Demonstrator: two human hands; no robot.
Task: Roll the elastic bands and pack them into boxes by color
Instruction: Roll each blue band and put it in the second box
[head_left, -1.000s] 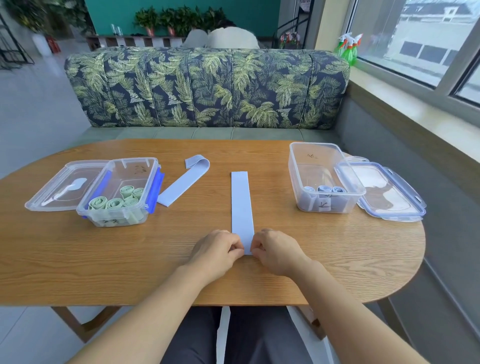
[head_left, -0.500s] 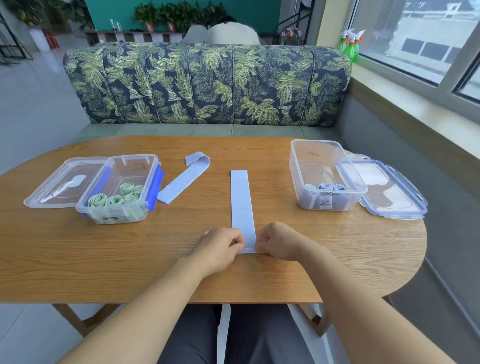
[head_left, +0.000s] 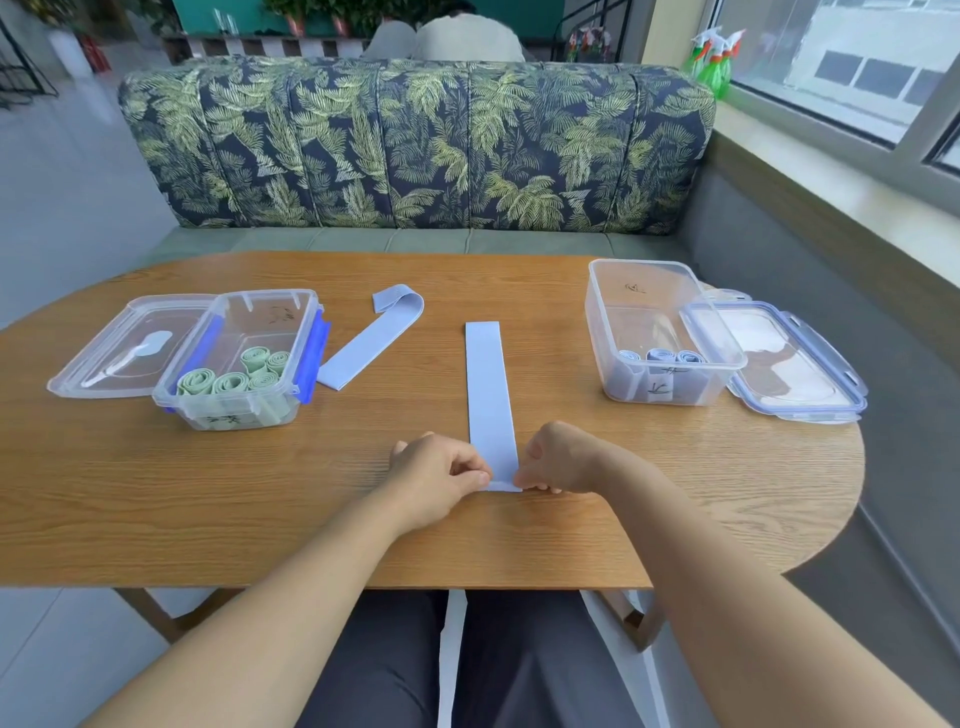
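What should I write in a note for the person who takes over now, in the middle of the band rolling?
Left hand and right hand: both pinch the near end of the flat blue band; almost all of it lies unrolled on the table.
Second blue band: unrolled, beside the left box.
Done: green rolls in the left box; three blue rolls in the right box.
Left: roll both blue bands, put them in the right box, then probably fit the left lid and right lid.
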